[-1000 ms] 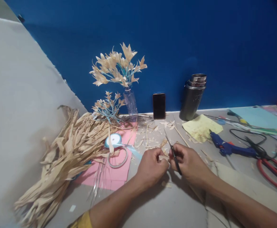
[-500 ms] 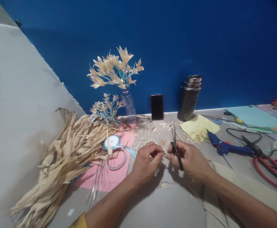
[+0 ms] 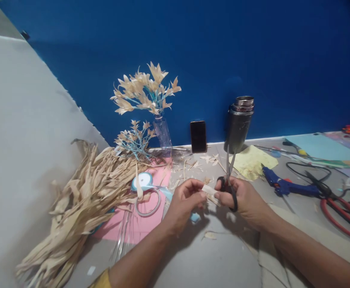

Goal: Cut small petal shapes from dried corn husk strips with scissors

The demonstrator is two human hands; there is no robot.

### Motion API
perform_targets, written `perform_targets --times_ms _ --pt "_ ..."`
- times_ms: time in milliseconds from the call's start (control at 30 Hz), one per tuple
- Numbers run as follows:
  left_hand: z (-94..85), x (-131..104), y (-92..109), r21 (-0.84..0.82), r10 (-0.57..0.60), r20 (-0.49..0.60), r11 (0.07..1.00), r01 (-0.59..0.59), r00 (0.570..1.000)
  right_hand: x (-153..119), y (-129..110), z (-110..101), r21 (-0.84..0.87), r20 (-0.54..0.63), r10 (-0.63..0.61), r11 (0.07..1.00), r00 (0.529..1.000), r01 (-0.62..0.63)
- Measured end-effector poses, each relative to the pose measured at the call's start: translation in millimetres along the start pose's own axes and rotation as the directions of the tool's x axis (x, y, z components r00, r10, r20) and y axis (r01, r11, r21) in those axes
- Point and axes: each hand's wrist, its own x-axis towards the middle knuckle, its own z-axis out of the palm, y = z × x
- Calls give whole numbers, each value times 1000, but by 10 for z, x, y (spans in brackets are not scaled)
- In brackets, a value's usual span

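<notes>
Between both hands runs a short pale strip of dried husk [image 3: 209, 189]. My left hand [image 3: 187, 202] is closed, pinching the strip's left end between thumb and fingertips. The thumb and a finger of my right hand [image 3: 247, 200] touch its right end. Black-handled scissors [image 3: 229, 176] hang in my right hand, blades pointing up and slightly parted, away from the strip. Below my left fingers lies a small light-blue piece [image 3: 195, 217]. A curled husk scrap [image 3: 210, 235] rests on the table in front of the hands.
A heap of dried husks [image 3: 94, 192] and a ribbon roll [image 3: 142, 181] lie left on pink paper [image 3: 124, 224]. Husk flowers stand in a clear bottle [image 3: 163, 134]. Behind are a phone [image 3: 198, 137] and a steel flask [image 3: 239, 124]. Rightward lie a blue glue gun [image 3: 289, 186] and red-handled scissors [image 3: 339, 214].
The husk strip has turned and now shows its flat pale side. In my right hand the scissors have swung, with blades and handles further apart. A small blue piece shows under my left hand.
</notes>
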Motion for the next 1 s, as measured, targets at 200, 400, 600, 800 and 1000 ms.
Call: perform_targets --times_ms 200,400,600,800,1000 --pt "108 -22 7 -71 -170 94 982 176 981 -45 -37 55 -26 42 7 1000 999 -6" --pt "155 -49 -20 -87 -150 39 984 153 988 -53 -20 96 -36 84 -5 999 996 8" --pt "162 -59 -13 -48 -153 2 987 153 988 -13 20 83 -89 97 2 996 995 6" --pt "172 -56 -43 34 -195 -19 980 195 981 -33 78 89 -141 45 -64 988 997 70" --pt "109 -41 -48 -24 -181 -51 983 180 982 -11 -6 -17 -130 -15 -44 991 999 42"
